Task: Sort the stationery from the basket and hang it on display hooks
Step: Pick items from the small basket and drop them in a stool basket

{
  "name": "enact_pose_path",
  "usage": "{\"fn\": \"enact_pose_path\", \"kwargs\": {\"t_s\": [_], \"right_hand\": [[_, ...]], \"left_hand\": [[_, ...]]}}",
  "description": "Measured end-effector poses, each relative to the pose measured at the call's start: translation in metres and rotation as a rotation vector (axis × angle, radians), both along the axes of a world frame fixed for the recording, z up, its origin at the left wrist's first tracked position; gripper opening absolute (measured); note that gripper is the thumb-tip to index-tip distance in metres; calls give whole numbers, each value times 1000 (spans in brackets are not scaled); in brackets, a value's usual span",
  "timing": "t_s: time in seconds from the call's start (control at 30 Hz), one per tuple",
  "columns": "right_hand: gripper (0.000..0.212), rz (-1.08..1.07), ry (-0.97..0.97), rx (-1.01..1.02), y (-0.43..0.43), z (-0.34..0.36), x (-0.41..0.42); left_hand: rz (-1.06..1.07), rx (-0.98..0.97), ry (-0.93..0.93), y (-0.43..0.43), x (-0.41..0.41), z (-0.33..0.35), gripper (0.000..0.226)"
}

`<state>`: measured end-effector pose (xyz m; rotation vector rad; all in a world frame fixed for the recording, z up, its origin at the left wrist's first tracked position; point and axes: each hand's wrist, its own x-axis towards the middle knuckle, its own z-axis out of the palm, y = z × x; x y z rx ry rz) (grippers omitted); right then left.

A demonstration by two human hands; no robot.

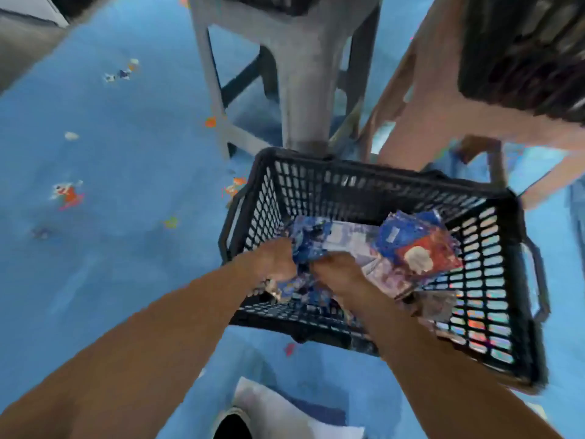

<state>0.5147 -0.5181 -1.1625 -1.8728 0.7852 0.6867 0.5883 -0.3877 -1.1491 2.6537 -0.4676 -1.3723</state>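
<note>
Black plastic lattice basket on blue floor: left hand and right hand both clutching crinkled blue plastic stationery packets.

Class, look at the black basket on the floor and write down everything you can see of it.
The basket is black, seemingly plastic and rectangular, with open lattice walls, a solid rim and a handle hanging at each end. It stands on the blue floor, with its far rim close by a grey stool leg. Inside lie blurred blue and red packets. The left hand and right hand reach in over its near wall and appear to grip packets.
</note>
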Motion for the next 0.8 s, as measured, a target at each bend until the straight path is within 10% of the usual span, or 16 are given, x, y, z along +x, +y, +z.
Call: {"fn": "enact_pose_path", "kwargs": {"t_s": [0.37,0.67,0.8], "right_hand": [[15,-32,-49,110,4,-85,90],[13,74,-277,189,-73,-42,73],[14,-99,-408,200,-83,-52,67]], "left_hand": [[-96,32,-206,-31,52,-58,7],[175,-119,-293,-39,56,-40,81],[249,-285,-365,-43,58,-39,75]]}}
